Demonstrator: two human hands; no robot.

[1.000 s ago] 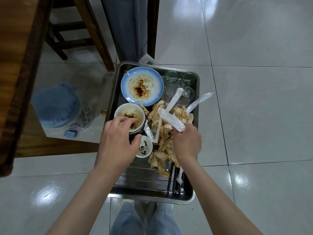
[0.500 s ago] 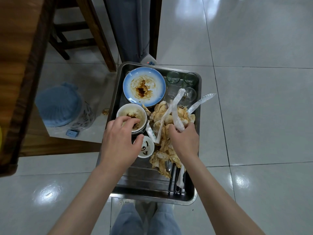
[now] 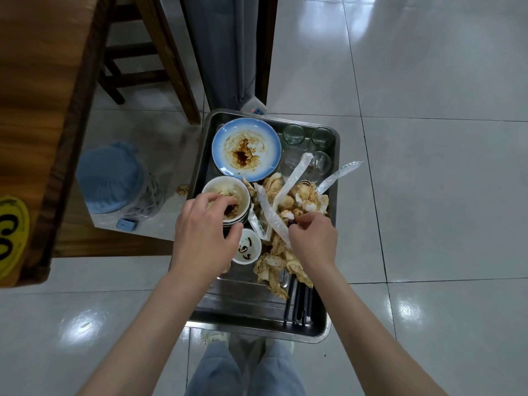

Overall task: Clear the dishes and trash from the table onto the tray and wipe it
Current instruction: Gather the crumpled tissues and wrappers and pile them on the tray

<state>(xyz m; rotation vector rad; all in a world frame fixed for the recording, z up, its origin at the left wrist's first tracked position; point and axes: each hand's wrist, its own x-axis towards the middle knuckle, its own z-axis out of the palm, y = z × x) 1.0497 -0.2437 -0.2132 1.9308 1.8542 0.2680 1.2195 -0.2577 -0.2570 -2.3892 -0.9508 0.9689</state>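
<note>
Head view: steep downward, close over tray (image 3: 200, 172).

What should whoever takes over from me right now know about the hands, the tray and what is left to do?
Left hand: grips the rim of the stacked bowls on the tray.
Right hand: pinches something small and dark at the napkin pile; what it is cannot be told.
On the tray: blue plate, glasses, small sauce dish, plastic wrappers, dark chopsticks.
Done: dishes and trash are loaded.
Left: the table surface is mostly out of view, so check it, then wipe it. A scrap lies on the floor beside the tray.
</note>
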